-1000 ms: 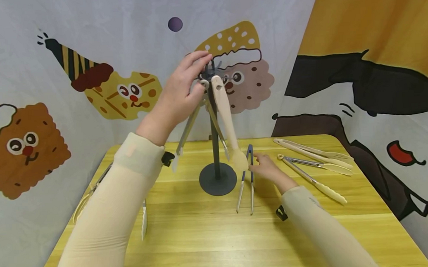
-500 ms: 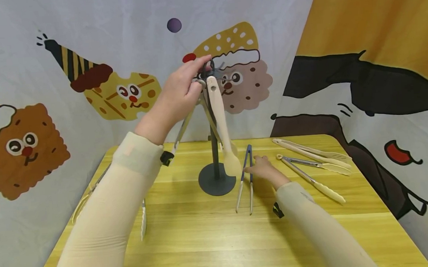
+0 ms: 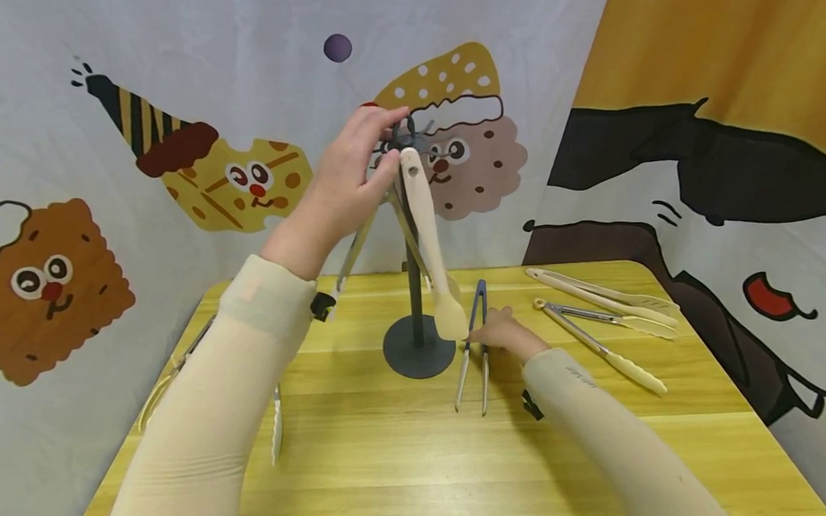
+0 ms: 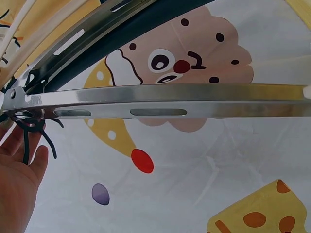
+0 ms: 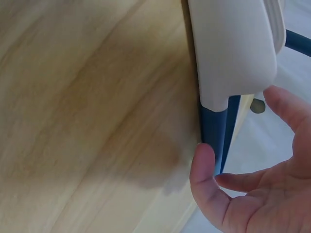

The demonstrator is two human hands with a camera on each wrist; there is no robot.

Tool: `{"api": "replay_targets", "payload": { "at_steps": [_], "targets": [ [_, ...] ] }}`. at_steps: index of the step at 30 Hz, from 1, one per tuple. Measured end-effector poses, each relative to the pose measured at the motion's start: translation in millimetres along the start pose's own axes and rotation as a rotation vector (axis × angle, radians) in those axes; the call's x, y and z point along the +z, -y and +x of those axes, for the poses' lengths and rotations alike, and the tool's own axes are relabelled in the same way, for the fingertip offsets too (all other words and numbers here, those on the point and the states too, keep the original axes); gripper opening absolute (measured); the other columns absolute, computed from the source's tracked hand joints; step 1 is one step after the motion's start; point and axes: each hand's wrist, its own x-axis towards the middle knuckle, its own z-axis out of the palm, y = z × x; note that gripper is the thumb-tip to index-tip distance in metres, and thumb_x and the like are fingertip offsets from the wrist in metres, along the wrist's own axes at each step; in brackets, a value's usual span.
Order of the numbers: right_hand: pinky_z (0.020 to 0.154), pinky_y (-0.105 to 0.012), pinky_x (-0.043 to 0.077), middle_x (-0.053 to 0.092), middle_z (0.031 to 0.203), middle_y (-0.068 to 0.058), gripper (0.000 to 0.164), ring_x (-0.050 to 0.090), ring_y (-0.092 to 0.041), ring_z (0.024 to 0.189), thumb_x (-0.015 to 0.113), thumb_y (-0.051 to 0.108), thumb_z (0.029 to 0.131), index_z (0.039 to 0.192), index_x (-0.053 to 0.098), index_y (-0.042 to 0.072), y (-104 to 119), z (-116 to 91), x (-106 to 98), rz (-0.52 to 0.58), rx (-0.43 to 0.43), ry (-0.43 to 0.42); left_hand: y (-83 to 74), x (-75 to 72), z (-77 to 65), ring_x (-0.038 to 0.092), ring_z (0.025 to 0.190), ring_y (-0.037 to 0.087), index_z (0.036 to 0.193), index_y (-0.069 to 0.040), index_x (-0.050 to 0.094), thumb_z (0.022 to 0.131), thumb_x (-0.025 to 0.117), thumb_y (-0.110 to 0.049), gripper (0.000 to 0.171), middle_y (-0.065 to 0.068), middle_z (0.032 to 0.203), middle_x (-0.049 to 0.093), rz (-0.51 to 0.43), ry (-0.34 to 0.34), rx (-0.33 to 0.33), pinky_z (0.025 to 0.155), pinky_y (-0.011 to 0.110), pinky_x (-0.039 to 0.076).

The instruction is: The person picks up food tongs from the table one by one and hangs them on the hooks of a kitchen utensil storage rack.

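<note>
My left hand (image 3: 349, 162) is at the top of a dark utensil stand (image 3: 414, 270), its thumb and fingers holding the hooked ring there. Metal tongs (image 4: 170, 101) hang beside that hand. Cream tongs (image 3: 426, 241) also hang from the stand, head downward. Below their head, blue-handled tweezer tongs (image 3: 480, 305) lie spread on the table. My right hand (image 3: 502, 332) reaches over these with spread fingers. In the right wrist view, its fingers are beside the blue handle (image 5: 214, 128), and one fingertip comes close to the cream head (image 5: 235, 43); contact is unclear.
On the right of the wooden table (image 3: 400, 483) lie cream slotted tongs (image 3: 602, 293) and metal tongs with cream tips (image 3: 602, 341). At left, more tongs (image 3: 159, 392) are partly hidden by my left sleeve, with one pale tip (image 3: 277, 431) showing. A printed cloth (image 3: 241, 62) hangs behind.
The hanging cream tongs have shifted left, closer to the stand's pole. My right hand has moved left across the blue-handled tongs. My left hand stays at the stand's top.
</note>
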Motion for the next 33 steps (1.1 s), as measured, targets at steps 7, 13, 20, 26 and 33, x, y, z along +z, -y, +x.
{"api": "replay_targets", "payload": {
  "at_steps": [7,13,20,26,33],
  "targets": [
    [0.064,-0.034,0.052,0.03,0.132,-0.033,0.077,0.058,-0.03,0.079,0.073,0.041,0.079,0.126,0.044,-0.012,6,0,10,-0.021,0.042,-0.043,-0.1,1.5,1.8,0.046,0.111,0.016,0.142,-0.011,0.042,0.096,0.05,-0.032,0.051,0.007,0.129,0.049,0.012,-0.004,-0.001,0.101,0.031,0.037],
    [0.077,-0.039,0.052,0.032,0.128,-0.03,0.079,0.057,-0.033,0.088,0.075,0.039,0.078,0.129,0.041,-0.013,10,-2,16,-0.026,0.039,-0.078,-1.5,1.8,2.4,0.047,0.11,0.016,0.141,-0.009,0.043,0.096,0.049,-0.03,0.05,0.007,0.128,0.049,0.0,-0.014,0.003,0.1,0.03,0.038],
    [0.081,-0.04,0.051,0.03,0.128,-0.031,0.08,0.057,-0.034,0.092,0.074,0.037,0.079,0.13,0.038,-0.013,9,0,18,-0.057,0.024,-0.074,-2.8,0.7,2.0,0.047,0.111,0.016,0.141,-0.009,0.042,0.098,0.047,-0.029,0.048,0.008,0.129,0.049,0.002,0.0,-0.027,0.102,0.03,0.037],
    [0.062,-0.032,0.052,0.035,0.119,-0.028,0.063,0.057,-0.027,0.076,0.076,0.028,0.078,0.117,0.046,-0.011,9,-1,16,0.001,0.022,-0.064,-2.8,1.1,0.9,0.047,0.112,0.015,0.142,-0.01,0.042,0.097,0.048,-0.03,0.049,0.008,0.129,0.049,0.004,0.002,-0.032,0.103,0.029,0.036],
    [0.059,-0.031,0.05,0.035,0.125,-0.032,0.062,0.055,-0.028,0.079,0.074,0.027,0.079,0.119,0.046,-0.012,6,0,11,-0.038,0.03,-0.048,-1.3,2.4,0.9,0.047,0.113,0.013,0.142,-0.011,0.042,0.096,0.05,-0.033,0.052,0.006,0.128,0.05,-0.006,-0.006,-0.027,0.103,0.028,0.036]
  ]
}}
